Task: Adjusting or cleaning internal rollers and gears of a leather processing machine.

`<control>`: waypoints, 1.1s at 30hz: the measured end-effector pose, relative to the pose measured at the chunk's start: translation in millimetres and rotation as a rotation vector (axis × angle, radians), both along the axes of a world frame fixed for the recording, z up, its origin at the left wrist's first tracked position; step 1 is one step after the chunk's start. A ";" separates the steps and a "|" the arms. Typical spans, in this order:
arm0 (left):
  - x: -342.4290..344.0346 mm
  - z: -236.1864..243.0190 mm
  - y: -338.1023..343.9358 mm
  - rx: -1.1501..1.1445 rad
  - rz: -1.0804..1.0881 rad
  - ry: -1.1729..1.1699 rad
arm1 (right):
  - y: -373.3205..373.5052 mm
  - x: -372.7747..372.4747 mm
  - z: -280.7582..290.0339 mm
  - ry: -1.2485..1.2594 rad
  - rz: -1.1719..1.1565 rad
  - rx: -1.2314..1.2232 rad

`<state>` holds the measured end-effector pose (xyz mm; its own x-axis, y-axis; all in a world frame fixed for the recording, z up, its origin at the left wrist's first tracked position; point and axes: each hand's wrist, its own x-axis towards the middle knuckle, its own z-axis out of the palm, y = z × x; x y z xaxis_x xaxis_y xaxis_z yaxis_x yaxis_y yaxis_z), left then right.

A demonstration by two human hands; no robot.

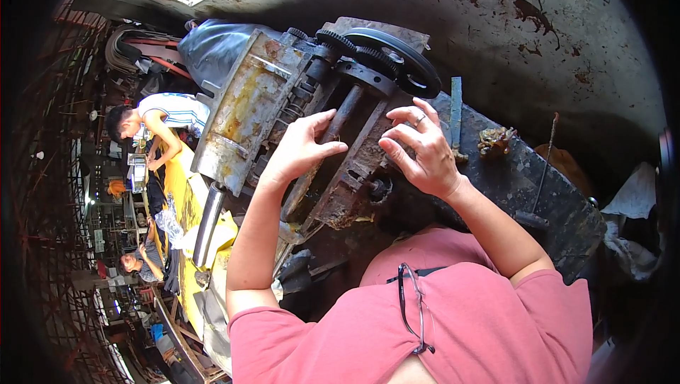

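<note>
An old, greasy metal machine (237, 111) with a worn cover stands before me. Its gears (336, 42) and a large black wheel (419, 65) sit at the far end. From the collar (365, 78) beside the gears, a steel shaft (347, 113) runs toward me. My left hand (306, 147) is over the shaft, thumb and fingers apart; whether it touches the metal I cannot tell. To the right of the machine's rusty frame (354, 189), my right hand (425, 150) is raised with bent, spread fingers and a ring on one. I see nothing held in either hand.
On the dark bench (567, 214) at right lie a flat metal bar (456, 111), a greasy clump (496, 141) and a rod with a block-shaped end (531, 219). A shiny cylinder (209, 224) juts out at left. Two other people (166, 118) are further left, beside a yellow surface.
</note>
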<state>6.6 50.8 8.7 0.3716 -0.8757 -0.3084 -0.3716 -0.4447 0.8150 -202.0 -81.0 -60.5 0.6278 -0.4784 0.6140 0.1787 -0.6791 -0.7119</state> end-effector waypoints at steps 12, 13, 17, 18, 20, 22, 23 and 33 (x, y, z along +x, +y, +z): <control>-32.3 -3.7 13.7 -0.204 -0.037 -0.797 | 0.8 2.4 -3.6 0.016 -0.005 -0.033; -33.3 -3.5 16.1 -0.227 -0.010 -0.767 | 1.1 2.9 -3.6 0.021 -0.001 -0.031; -42.2 8.4 27.0 -0.198 0.152 -0.702 | 1.5 1.1 -2.0 0.023 -0.011 -0.055; -40.9 9.6 31.1 -0.197 0.158 -0.703 | 1.7 0.5 -2.1 0.032 -0.011 -0.051; -38.1 11.6 38.8 -0.164 0.210 -0.684 | 2.3 0.3 -1.4 0.042 -0.008 -0.047; -38.5 17.0 44.6 -0.185 0.237 -0.664 | 2.5 0.4 -0.5 0.048 0.002 -0.042; -39.1 20.9 47.6 -0.187 0.278 -0.609 | 2.3 0.4 -0.9 0.049 0.006 -0.040; -35.2 31.8 47.9 -0.253 0.375 -0.540 | 0.4 1.8 -1.7 0.047 0.008 -0.033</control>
<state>-28.5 98.7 40.4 0.7062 -0.6791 0.2002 -0.6119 -0.4433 0.6550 -200.2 -80.6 -62.2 0.6600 -0.4535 0.5989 0.1507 -0.7011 -0.6970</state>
